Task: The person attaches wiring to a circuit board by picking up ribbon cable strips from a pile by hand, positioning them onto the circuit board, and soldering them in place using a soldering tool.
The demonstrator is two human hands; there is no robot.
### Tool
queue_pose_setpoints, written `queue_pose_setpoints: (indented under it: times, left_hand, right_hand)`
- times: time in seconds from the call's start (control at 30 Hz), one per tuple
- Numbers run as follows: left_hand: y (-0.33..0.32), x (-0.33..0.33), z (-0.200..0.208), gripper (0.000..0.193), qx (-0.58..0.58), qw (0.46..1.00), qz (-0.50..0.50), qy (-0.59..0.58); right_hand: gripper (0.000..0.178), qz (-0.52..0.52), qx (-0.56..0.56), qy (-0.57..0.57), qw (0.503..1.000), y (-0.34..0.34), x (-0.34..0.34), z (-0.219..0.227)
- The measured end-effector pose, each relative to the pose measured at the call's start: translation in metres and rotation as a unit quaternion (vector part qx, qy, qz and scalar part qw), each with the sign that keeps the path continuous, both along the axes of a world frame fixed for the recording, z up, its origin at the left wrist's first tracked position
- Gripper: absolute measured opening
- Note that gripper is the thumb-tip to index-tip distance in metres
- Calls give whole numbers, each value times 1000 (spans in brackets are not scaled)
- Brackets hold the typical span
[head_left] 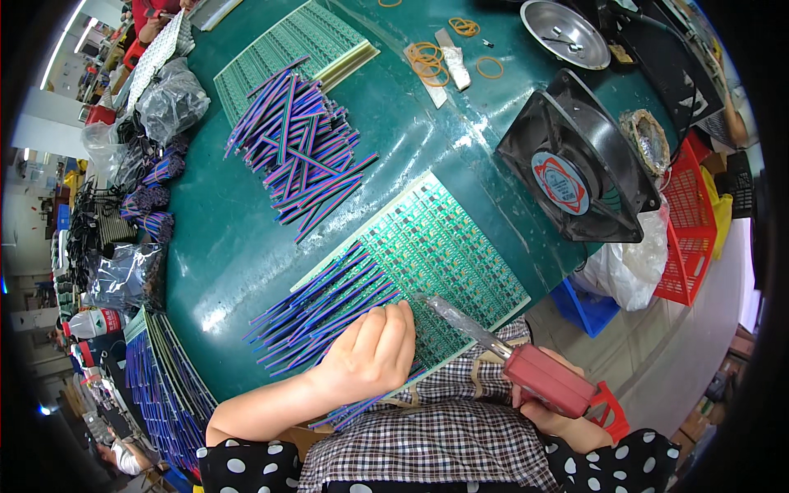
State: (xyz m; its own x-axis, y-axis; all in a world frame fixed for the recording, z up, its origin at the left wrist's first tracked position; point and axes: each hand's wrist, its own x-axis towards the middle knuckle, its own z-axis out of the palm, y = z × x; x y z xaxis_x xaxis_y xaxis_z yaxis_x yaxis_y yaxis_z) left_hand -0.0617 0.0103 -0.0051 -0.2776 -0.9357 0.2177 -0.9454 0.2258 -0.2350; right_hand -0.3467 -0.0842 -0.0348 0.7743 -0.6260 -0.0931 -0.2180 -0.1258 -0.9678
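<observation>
A green circuit board panel (444, 238) with rows of small parts lies in front of me on the table. Blue, purple and dark ribbon wires (316, 308) stick out from its left part. My left hand (374, 349) is closed over the board among these wires; its fingertips are tucked down, hiding what they pinch. In my right hand (538, 403) is a red soldering gun (549, 380), gripped by its handle at the board's lower right. Its long metal barrel points up-left, the tip at the board just beside my left fingers.
Beyond the board lies a loose heap of cut wires (300, 148) by a stack of panels (288, 49). A black fan (575, 164) stands at right. Rubber bands (427, 64) and a metal bowl (567, 33) are farther back. Wired panels (168, 386) hang at left.
</observation>
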Motion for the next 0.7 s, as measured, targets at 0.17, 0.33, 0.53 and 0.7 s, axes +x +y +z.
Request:
queue_pose_setpoints:
  times: [0.17, 0.33, 0.53, 0.7]
  left_hand:
    - [-1, 0, 0, 21, -11, 1000, 0, -6]
    - [2, -4, 2, 31, 14, 999, 36, 26]
    - [-23, 33, 34, 26, 112, 938, 162, 285]
    - [-58, 80, 2, 15, 51, 951, 251, 175]
  right_hand:
    - [57, -12, -41, 77, 996, 6, -7, -2]
    - [54, -26, -41, 107, 993, 14, -19, -18]
    - [71, -136, 307, -82, 938, 8, -13, -6]
    - [76, -96, 207, -33, 973, 15, -28, -27]
